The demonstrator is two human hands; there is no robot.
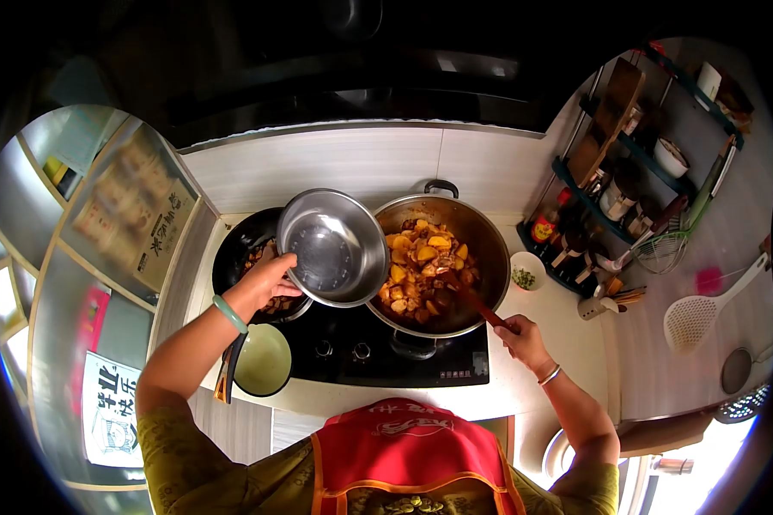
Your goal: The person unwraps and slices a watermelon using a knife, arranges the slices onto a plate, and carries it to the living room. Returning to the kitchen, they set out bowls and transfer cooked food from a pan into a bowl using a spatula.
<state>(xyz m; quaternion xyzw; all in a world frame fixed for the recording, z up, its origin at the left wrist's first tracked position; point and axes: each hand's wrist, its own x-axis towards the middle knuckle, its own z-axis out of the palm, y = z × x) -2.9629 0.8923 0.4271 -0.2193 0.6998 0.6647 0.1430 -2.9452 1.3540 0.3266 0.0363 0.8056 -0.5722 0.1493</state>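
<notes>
My left hand [270,280] grips the rim of a shiny metal bowl [335,253], fingers closed on its left side. The bowl is tilted, its inside facing me, and overlaps the left rim of a large steel pot [495,249]. Chunks of potato and brown, saucy pieces [423,257] fill the pot. My right hand [524,342] is closed round the handle of a reddish-brown spatula [481,307]. Its far end is hidden among the food. Behind the bowl, a black wok [230,249] with dark food is partly covered.
A pale green saucepan [263,360] with a dark handle stands at the front left of the black cooktop [361,365]. Right of the pot is a small white bowl [526,271] with chopped greens. A condiment rack [605,219] and a hanging white skimmer [691,324] line the right wall.
</notes>
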